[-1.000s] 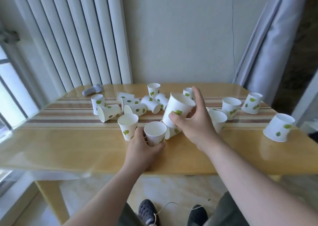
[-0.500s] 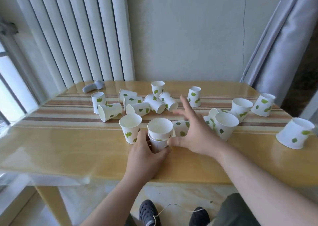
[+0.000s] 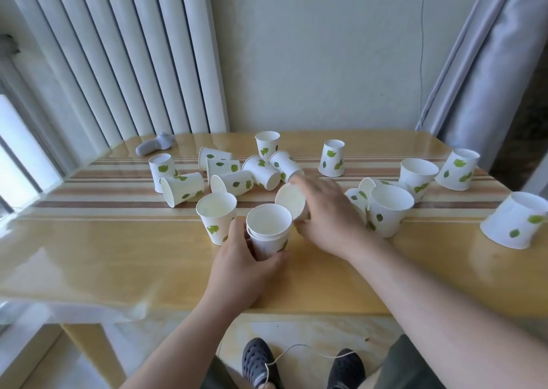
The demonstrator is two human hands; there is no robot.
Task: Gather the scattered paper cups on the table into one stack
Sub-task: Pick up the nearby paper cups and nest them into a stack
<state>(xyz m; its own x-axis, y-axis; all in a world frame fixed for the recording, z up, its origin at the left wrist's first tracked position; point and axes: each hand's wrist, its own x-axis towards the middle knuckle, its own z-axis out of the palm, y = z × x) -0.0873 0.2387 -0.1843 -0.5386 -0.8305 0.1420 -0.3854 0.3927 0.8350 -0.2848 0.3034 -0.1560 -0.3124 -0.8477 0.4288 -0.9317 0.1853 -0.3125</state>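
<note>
On table (image 3: 118, 255), left hand (image 3: 241, 265) grips upright stack (image 3: 268, 230); right hand (image 3: 324, 219) grasps sideways cup (image 3: 290, 201).

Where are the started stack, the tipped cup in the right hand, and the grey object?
started stack (image 3: 268, 224): head view, top cup's inside.
tipped cup (image 3: 290, 200): head view, its open mouth.
grey object (image 3: 155, 145): head view, its body.
</note>
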